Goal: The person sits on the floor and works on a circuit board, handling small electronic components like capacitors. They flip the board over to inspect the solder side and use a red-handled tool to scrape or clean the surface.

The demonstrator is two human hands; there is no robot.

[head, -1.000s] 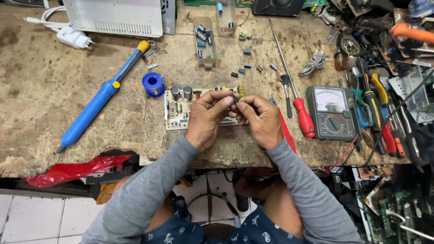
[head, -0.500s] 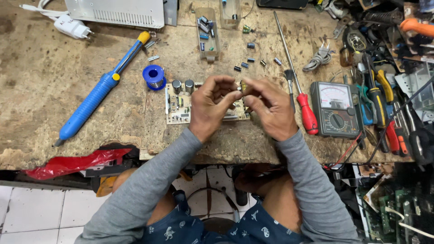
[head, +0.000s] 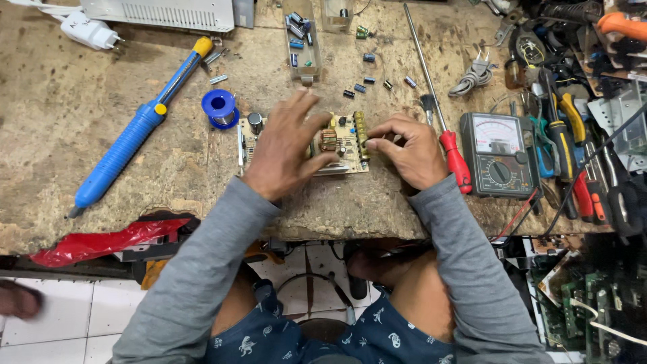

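Two hands are on a small circuit board [head: 340, 143] that lies flat on the worn wooden workbench [head: 81, 121], close to its front edge. I'll place everything else from that board. The left hand [head: 286, 152] rests over the board's left half with its fingers spread and loose, the thumb touching near a copper-wound coil; it grips nothing that I can see. The right hand [head: 408, 149] is at the board's right edge, fingertips pinched together against a yellowish row of parts there; whether a loose piece sits between the fingertips I cannot tell.

Just left of the board, touching distance from its corner, stands a blue spool of solder [head: 219, 108]. Farther left lies a long blue desoldering pump [head: 135, 138] with a yellow tip, slanting away from the board. Beyond the board, a handful of small loose components [head: 367, 81] are scattered, and behind those sits a narrow clear tray [head: 301, 40] of parts. Right of the board, just past the right hand, lies a red-handled screwdriver [head: 445, 128] with a long shaft pointing away, and beside that an analogue multimeter [head: 497, 154]. Well to the right is a heap of pliers and hand tools [head: 573, 148]. Down left of the board, below the bench edge, a red plastic bag [head: 108, 239] shows.
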